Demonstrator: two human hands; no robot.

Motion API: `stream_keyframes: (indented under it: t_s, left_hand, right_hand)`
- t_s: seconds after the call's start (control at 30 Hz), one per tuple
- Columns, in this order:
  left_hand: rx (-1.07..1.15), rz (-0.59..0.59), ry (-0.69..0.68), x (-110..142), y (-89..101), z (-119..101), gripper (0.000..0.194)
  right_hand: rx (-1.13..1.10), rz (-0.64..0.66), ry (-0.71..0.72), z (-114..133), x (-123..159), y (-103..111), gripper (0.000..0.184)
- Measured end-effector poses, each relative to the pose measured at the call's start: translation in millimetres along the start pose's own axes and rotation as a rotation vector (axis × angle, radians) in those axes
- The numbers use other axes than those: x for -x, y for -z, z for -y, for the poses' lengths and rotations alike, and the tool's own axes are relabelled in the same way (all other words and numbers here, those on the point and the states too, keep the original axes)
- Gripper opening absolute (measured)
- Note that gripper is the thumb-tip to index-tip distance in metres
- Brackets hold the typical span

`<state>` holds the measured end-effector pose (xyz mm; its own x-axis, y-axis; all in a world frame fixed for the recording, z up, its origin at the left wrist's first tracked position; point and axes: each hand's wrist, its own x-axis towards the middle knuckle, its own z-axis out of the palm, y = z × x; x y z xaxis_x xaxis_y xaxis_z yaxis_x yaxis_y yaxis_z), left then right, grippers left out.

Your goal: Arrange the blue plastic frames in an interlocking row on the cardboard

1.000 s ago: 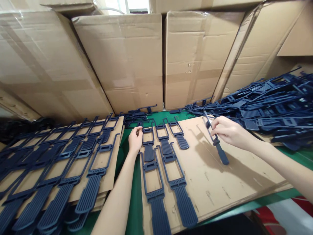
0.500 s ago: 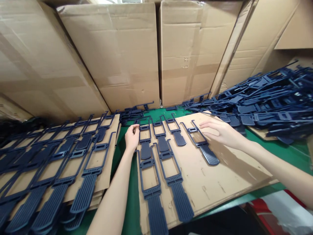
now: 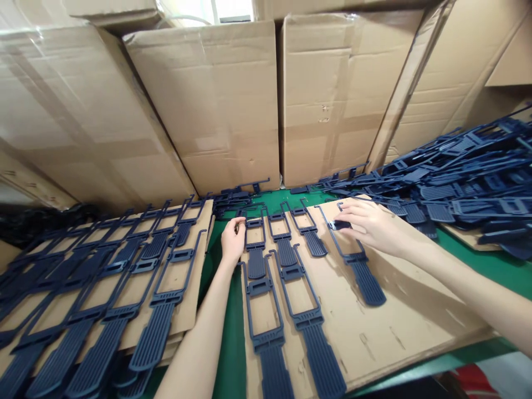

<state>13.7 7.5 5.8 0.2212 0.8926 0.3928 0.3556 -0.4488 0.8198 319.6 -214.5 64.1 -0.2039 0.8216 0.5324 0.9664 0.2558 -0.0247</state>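
Observation:
Dark blue plastic frames with hooked ends, a sliding crossbar and a ribbed tongue lie in two rows on a cardboard sheet [image 3: 399,310]. My right hand [image 3: 372,227] is closed over the upper part of the rightmost frame [image 3: 368,282], fingers at its crossbar and thumb side partly hidden. My left hand [image 3: 233,242] is curled at the sheet's left edge, beside the upper left frame [image 3: 256,263]. Its fingertips are pinched close together; what they hold, if anything, is hidden. Two larger-looking frames [image 3: 301,291] lie in the nearer row.
More frames cover a second cardboard stack [image 3: 193,288] at the left. A tangled heap of blue parts [image 3: 453,177] is at the right, and loose parts [image 3: 239,197] lie at the back. Tall cardboard boxes [image 3: 208,105] line the far side of the green table [image 3: 228,332].
My right hand has moved from beside the rightmost frame onto its crossbar, and that frame has shifted slightly nearer. My left hand stays curled in place. The view has shifted a little.

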Motion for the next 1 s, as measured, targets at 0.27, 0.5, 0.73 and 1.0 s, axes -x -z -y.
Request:
stream_keyframes:
  t_s: [0.27, 0.5, 0.73, 1.0]
  left_hand:
    - [0.006, 0.019, -0.001, 3, -1.9, 2, 0.025]
    - [-0.039, 0.037, -0.024, 6, -1.1, 1, 0.024]
    - [-0.057, 0.046, -0.029, 8, -0.8, -2, 0.023]
    - [-0.094, 0.032, -0.032, 11, 0.1, -7, 0.022]
  right_hand:
    - [-0.127, 0.106, 0.141, 49, 5, -8, 0.02]
    - [-0.108, 0.128, 0.178, 57, 7, -19, 0.017]
    - [-0.141, 0.122, 0.13, 63, 16, -19, 0.018]
    - [-0.343, 0.115, 0.118, 76, 22, 2, 0.026]
